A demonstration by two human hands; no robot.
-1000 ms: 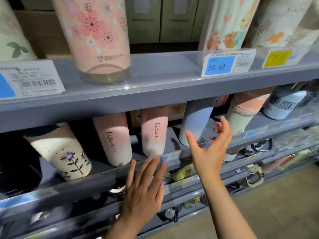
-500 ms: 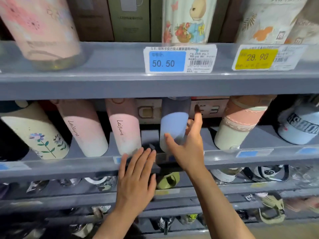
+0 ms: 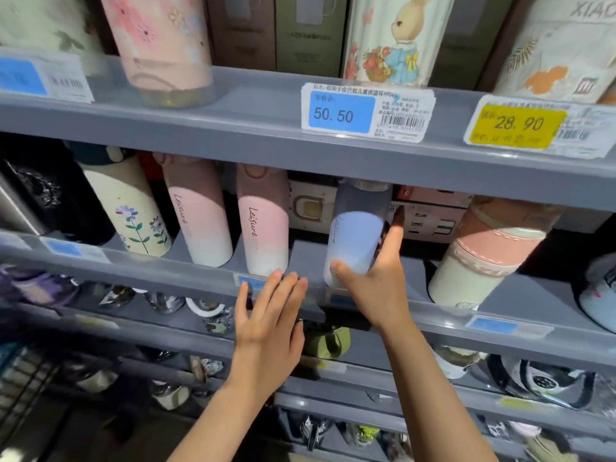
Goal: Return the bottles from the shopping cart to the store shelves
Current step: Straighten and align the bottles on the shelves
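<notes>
Right hand [image 3: 376,288] grasps the pale blue gradient bottle [image 3: 355,241], standing on the grey middle shelf [image 3: 500,315]; left hand [image 3: 270,325] lies released, fingers straight, at the shelf lip. Two pink gradient "Leisure" bottles [image 3: 263,228] stand just left, one cream-and-pink banded bottle [image 3: 483,258] right.

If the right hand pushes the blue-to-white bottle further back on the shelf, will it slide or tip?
The tall, narrow blue-to-white gradient bottle could tip if pushed high, so a low push seems safer. Its matte-looking surface probably gives the right hand fair grip. It likely stays stiff. The pink-to-white bottle stands close on its left.
</notes>
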